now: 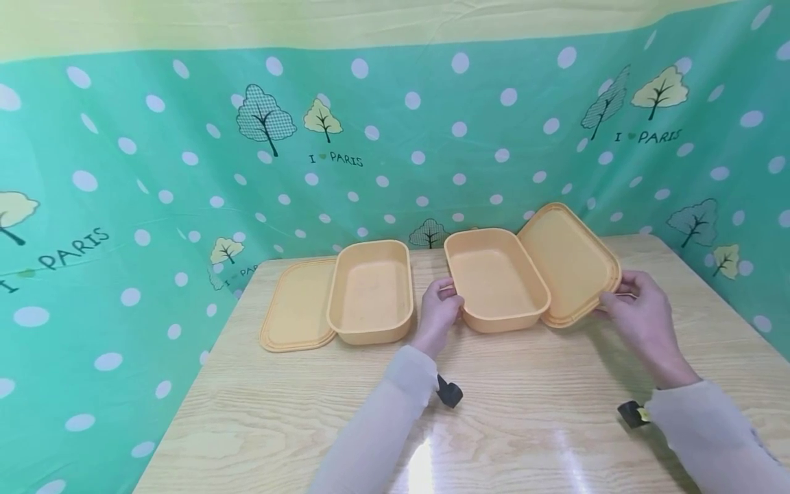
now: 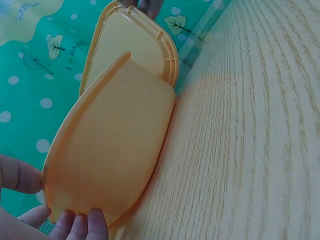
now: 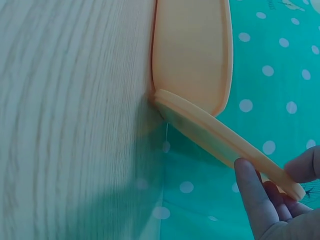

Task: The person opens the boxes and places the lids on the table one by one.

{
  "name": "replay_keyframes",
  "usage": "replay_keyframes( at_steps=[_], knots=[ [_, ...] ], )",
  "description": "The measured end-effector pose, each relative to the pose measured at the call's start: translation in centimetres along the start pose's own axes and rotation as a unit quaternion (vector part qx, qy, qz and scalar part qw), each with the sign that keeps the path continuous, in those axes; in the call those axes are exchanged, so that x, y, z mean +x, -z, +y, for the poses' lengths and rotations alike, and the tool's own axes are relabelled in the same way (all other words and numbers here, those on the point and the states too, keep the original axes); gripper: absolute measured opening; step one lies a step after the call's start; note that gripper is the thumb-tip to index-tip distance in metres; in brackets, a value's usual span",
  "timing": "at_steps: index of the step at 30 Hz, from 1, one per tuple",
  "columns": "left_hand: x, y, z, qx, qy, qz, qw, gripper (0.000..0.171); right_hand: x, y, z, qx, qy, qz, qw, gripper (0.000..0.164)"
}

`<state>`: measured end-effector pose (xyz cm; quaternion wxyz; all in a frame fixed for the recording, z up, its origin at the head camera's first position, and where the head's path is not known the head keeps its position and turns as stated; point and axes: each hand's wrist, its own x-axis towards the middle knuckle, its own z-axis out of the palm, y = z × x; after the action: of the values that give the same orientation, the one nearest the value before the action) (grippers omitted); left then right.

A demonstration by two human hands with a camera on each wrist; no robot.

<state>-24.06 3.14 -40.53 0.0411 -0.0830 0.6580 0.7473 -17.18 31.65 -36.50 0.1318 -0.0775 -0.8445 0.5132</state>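
My left hand (image 1: pixel 438 312) grips the near-left corner of a pale orange food container (image 1: pixel 496 278), thumb at the rim and fingertips against the outer side wall. In the left wrist view these fingertips (image 2: pixel 95 222) press on the wall. The container stands upright and uncovered on the table. With thumb and fingers my right hand (image 1: pixel 644 319) pinches the outer edge of a matching lid (image 1: pixel 564 264). That lid is tilted, its right side raised and its left edge down beside the container. The right wrist view shows the lid (image 3: pixel 210 127) nearly edge-on, its lower end at the table.
Left of my left hand stands a second uncovered container (image 1: pixel 370 295) of the same kind. Its flat lid (image 1: pixel 299 305) lies at its left side. Behind the wooden table (image 1: pixel 296 418) hangs a green dotted cloth (image 1: pixel 395 137), close to the containers' far ends.
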Motion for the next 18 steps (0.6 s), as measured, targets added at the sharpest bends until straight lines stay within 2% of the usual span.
replay_keyframes(
  at_steps=[10, 18],
  knots=[
    [-0.13, 0.01, -0.13, 0.004, -0.002, 0.0, 1.0, 0.051, -0.04, 0.45, 0.15, -0.032, -0.016, -0.004, 0.999, 0.046],
    [-0.19, 0.02, -0.09, 0.001, -0.005, -0.001, 1.0, 0.051, 0.14, 0.76, 0.29, -0.008, -0.004, 0.0, 1.0, 0.048]
  ],
)
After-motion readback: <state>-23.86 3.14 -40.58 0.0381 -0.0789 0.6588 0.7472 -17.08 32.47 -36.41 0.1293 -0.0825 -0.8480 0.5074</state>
